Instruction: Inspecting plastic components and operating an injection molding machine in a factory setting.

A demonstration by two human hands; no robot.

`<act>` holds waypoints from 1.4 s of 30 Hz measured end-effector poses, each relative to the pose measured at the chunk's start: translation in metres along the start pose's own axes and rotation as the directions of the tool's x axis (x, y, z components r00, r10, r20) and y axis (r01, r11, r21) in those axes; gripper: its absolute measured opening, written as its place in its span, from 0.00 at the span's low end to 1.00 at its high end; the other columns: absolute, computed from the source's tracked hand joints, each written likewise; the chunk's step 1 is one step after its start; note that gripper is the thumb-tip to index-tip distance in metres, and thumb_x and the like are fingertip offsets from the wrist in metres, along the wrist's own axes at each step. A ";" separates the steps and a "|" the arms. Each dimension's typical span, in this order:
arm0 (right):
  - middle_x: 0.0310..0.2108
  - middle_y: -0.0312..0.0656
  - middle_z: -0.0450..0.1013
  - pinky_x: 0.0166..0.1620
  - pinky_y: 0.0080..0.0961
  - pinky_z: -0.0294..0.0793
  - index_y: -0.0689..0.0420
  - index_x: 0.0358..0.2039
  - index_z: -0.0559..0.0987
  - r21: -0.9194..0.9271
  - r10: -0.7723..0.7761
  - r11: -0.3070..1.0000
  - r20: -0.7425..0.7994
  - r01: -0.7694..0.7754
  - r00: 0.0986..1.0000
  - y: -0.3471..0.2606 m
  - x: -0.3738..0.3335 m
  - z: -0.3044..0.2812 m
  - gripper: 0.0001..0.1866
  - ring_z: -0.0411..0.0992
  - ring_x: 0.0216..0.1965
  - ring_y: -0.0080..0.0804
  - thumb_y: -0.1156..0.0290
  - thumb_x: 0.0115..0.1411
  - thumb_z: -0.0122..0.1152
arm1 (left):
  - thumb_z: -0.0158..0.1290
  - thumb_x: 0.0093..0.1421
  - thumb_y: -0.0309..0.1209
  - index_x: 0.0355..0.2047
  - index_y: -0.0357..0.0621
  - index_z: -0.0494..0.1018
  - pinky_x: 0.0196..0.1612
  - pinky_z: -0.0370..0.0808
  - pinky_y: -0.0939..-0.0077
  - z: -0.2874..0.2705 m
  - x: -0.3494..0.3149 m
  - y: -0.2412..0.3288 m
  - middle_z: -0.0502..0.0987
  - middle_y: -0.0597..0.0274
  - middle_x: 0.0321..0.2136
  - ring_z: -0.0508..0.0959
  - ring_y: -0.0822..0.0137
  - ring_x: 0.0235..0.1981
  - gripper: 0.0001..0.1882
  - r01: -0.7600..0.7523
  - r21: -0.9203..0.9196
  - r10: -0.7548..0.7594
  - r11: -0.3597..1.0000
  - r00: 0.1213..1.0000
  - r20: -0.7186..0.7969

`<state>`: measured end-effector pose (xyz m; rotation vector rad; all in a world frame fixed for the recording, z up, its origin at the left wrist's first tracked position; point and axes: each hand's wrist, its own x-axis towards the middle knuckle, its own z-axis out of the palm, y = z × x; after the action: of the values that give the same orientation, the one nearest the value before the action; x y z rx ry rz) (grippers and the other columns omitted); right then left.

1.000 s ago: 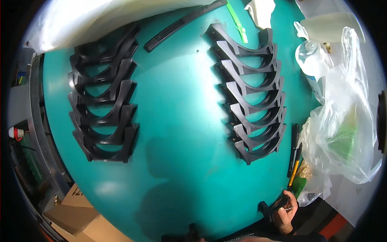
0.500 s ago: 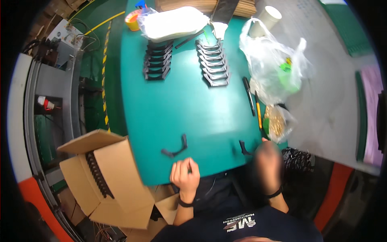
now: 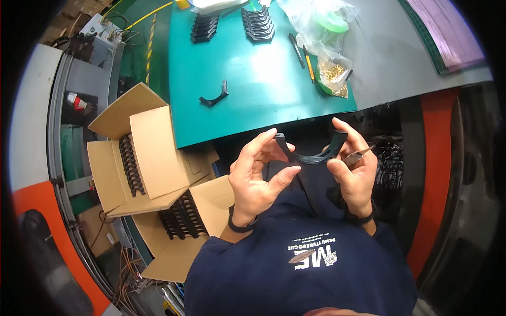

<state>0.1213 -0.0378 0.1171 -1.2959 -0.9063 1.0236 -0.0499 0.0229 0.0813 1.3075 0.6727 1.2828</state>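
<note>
A black curved bracket (image 3: pixel 311 158) is held up in front of my chest, its ends pointing upward. My left hand (image 3: pixel 257 176) grips its left end, index fingertip on top and thumb lower down. Its right end lies between the thumb and index finger of my right hand (image 3: pixel 357 171). A thin pointed metal tool (image 3: pixel 360 154) also sticks out of my right hand; its exact kind is unclear. Another black curved bracket (image 3: pixel 215 97) lies by itself on the green table. Farther back are two stacked rows of such brackets, a left row (image 3: pixel 204 28) and a right row (image 3: pixel 258 25).
The green table (image 3: pixel 237 116) bears a black marker (image 3: pixel 296 50), a yellow pen (image 3: pixel 308 64), a bag of small brass pieces (image 3: pixel 333 72) and a clear plastic bag (image 3: pixel 316 21). Open cardboard boxes (image 3: pixel 163 152) with black parts stand at the left.
The view has shifted downward. Both hands have come together at my chest, and the bracket that lay near my right hand no longer shows on the table; a bracket is now between my hands.
</note>
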 end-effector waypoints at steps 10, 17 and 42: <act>0.28 0.29 0.64 0.31 0.07 0.63 0.63 0.60 0.65 0.099 -0.038 0.995 0.084 0.030 0.996 0.002 -0.046 -0.023 0.39 0.63 0.26 0.10 0.77 0.48 0.73 | 0.68 0.46 0.24 0.54 0.30 0.64 0.42 0.78 0.73 0.021 -0.045 0.025 0.77 0.51 0.37 0.78 0.66 0.38 0.36 -0.071 0.050 0.071 0.996 0.997 -0.001; 0.31 0.31 0.68 0.33 0.08 0.64 0.62 0.60 0.66 0.115 -0.099 0.990 0.117 0.086 0.988 -0.001 -0.057 -0.027 0.35 0.63 0.28 0.10 0.77 0.52 0.70 | 0.64 0.49 0.19 0.55 0.30 0.62 0.45 0.76 0.72 0.022 -0.054 0.026 0.77 0.49 0.38 0.78 0.63 0.41 0.34 -0.091 0.024 0.091 0.996 0.995 0.039; 0.33 0.42 0.79 0.22 0.09 0.58 0.66 0.48 0.75 0.186 0.327 0.854 0.536 -0.486 0.779 0.007 -0.044 -0.027 0.18 0.61 0.19 0.10 0.67 0.63 0.58 | 0.55 0.59 0.20 0.46 0.33 0.70 0.49 0.75 0.74 0.025 -0.054 -0.002 0.77 0.44 0.44 0.79 0.62 0.45 0.13 0.048 -0.183 -0.039 0.982 0.998 0.052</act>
<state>0.1327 -0.0885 0.1089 -0.9890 -0.7884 1.8327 -0.0394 -0.0341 0.0696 1.1625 0.5317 1.2435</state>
